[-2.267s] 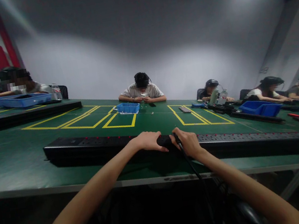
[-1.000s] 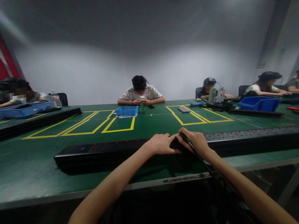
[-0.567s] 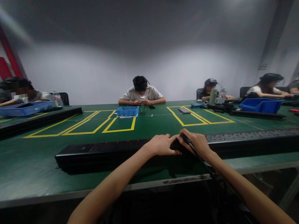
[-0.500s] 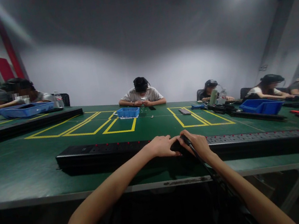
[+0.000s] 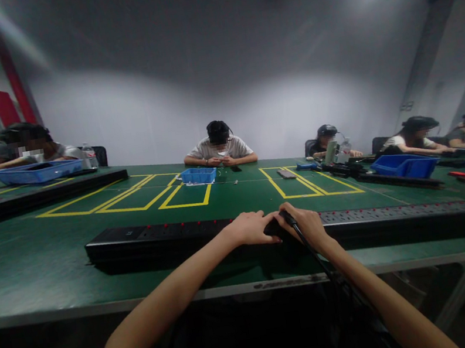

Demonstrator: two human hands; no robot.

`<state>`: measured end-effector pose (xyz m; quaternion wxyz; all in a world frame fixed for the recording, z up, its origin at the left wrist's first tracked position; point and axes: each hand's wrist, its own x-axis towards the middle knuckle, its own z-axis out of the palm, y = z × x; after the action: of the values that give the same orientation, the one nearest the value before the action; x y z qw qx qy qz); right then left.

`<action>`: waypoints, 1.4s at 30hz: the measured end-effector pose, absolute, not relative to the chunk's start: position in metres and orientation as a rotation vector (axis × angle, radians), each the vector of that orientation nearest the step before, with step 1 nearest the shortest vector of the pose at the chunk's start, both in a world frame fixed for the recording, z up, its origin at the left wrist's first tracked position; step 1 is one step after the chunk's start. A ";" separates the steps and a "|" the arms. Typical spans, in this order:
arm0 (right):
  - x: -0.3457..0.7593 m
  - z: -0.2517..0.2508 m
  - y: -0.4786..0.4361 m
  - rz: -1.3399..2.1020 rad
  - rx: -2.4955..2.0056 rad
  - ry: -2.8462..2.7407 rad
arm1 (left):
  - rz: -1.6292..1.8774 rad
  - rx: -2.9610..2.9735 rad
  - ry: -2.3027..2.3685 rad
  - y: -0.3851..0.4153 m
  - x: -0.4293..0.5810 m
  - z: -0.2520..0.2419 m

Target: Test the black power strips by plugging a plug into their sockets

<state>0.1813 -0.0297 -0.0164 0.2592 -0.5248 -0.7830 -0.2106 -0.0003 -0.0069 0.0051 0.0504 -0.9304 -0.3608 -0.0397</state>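
Both my hands meet over a long black power strip (image 5: 149, 237) that runs across the near side of the green table (image 5: 28, 261). My left hand (image 5: 250, 228) lies curled on the strip, fingers closed round a small black object (image 5: 273, 226) between the hands. My right hand (image 5: 307, 222) grips the same black object from the right. A black cable (image 5: 318, 257) runs from the right hand down over the table's front edge. What exactly the object is stays hidden by the fingers.
Yellow taped rectangles (image 5: 183, 197) mark the table's middle. A blue tray (image 5: 198, 175) stands before a seated person (image 5: 219, 146) opposite. Another blue bin (image 5: 405, 166) and several people sit at the right. A blue tray (image 5: 38, 171) and two people are at the far left.
Since the earliest frame my hands have drawn closer together over the strip. In the last second they have stayed put; only the view shifts slightly.
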 end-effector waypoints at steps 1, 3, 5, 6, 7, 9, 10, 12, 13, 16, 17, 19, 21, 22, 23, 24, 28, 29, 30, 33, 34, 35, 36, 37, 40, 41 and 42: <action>0.182 -0.017 -0.029 -0.571 -1.422 -2.122 | -0.125 -2.831 -1.095 -0.007 0.000 0.005; 0.182 -0.017 -0.029 -0.572 -1.422 -2.123 | -0.131 -2.828 -1.091 -0.007 -0.001 0.004; 0.182 -0.017 -0.029 -0.573 -1.421 -2.124 | -0.135 -2.826 -1.089 -0.007 -0.001 0.004; 0.182 -0.017 -0.029 -0.574 -1.420 -2.125 | -0.136 -2.826 -1.087 -0.007 -0.001 0.004; 0.182 -0.017 -0.029 -0.575 -1.420 -2.126 | -0.136 -2.828 -1.085 -0.007 -0.001 0.005; 0.182 -0.017 -0.029 -0.577 -1.419 -2.129 | -0.135 -2.830 -1.083 -0.007 -0.001 0.005; 0.182 -0.017 -0.029 -0.579 -1.420 -2.131 | -0.136 -2.831 -1.083 -0.007 -0.001 0.005; 0.183 -0.017 -0.029 -0.582 -1.423 -2.130 | -0.139 -2.831 -1.082 -0.007 -0.001 0.005; 0.183 -0.017 -0.029 -0.584 -1.424 -2.129 | -0.140 -2.831 -1.081 -0.007 -0.001 0.005; 0.183 -0.018 -0.028 -0.589 -1.427 -2.125 | -0.139 -2.830 -1.081 -0.008 -0.001 0.004; 0.183 -0.018 -0.028 -0.591 -1.428 -2.124 | -0.139 -2.828 -1.084 -0.008 -0.001 0.004; 0.182 -0.018 -0.028 -0.595 -1.431 -2.120 | -0.139 -2.823 -1.089 -0.008 -0.001 0.004; 0.182 -0.018 -0.028 -0.598 -1.434 -2.116 | -0.144 -2.818 -1.090 -0.008 0.000 0.004; 0.183 -0.018 -0.027 -0.600 -1.436 -2.115 | -0.148 -2.816 -1.087 -0.008 0.000 0.004; 0.183 -0.019 -0.027 -0.601 -1.438 -2.114 | -0.152 -2.815 -1.082 -0.008 -0.001 0.004; 0.183 -0.019 -0.027 -0.603 -1.439 -2.114 | -0.155 -2.814 -1.076 -0.008 -0.001 0.004; 0.183 -0.019 -0.027 -0.606 -1.444 -2.117 | -0.164 -2.809 -1.061 -0.007 -0.001 0.003; 0.183 -0.019 -0.027 -0.606 -1.445 -2.118 | -0.165 -2.807 -1.061 -0.007 -0.001 0.002; 0.183 -0.019 -0.027 -0.607 -1.445 -2.119 | -0.166 -2.805 -1.060 -0.007 -0.001 0.002; 0.183 -0.018 -0.027 -0.608 -1.441 -2.122 | -0.163 -2.801 -1.059 -0.007 -0.001 0.002; 0.183 -0.018 -0.027 -0.609 -1.439 -2.122 | -0.162 -2.800 -1.060 -0.007 -0.001 0.002; 0.183 -0.018 -0.027 -0.610 -1.438 -2.121 | -0.162 -2.799 -1.061 -0.007 -0.001 0.002; 0.183 -0.018 -0.027 -0.612 -1.436 -2.120 | -0.161 -2.798 -1.062 -0.007 -0.001 0.002; 0.183 -0.018 -0.028 -0.613 -1.435 -2.120 | -0.160 -2.798 -1.063 -0.007 -0.001 0.002; 0.183 -0.018 -0.028 -0.613 -1.428 -2.122 | -0.159 -2.799 -1.062 -0.006 -0.001 0.002; 0.183 -0.018 -0.028 -0.613 -1.426 -2.123 | -0.159 -2.800 -1.062 -0.006 -0.001 0.002; 0.183 -0.018 -0.028 -0.612 -1.424 -2.124 | -0.159 -2.800 -1.062 -0.006 -0.001 0.002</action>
<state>0.1826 -0.0281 -0.0179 0.2532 -0.5238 -0.7816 -0.2252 -0.0013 -0.0063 0.0022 0.0712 -0.9313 -0.3532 -0.0529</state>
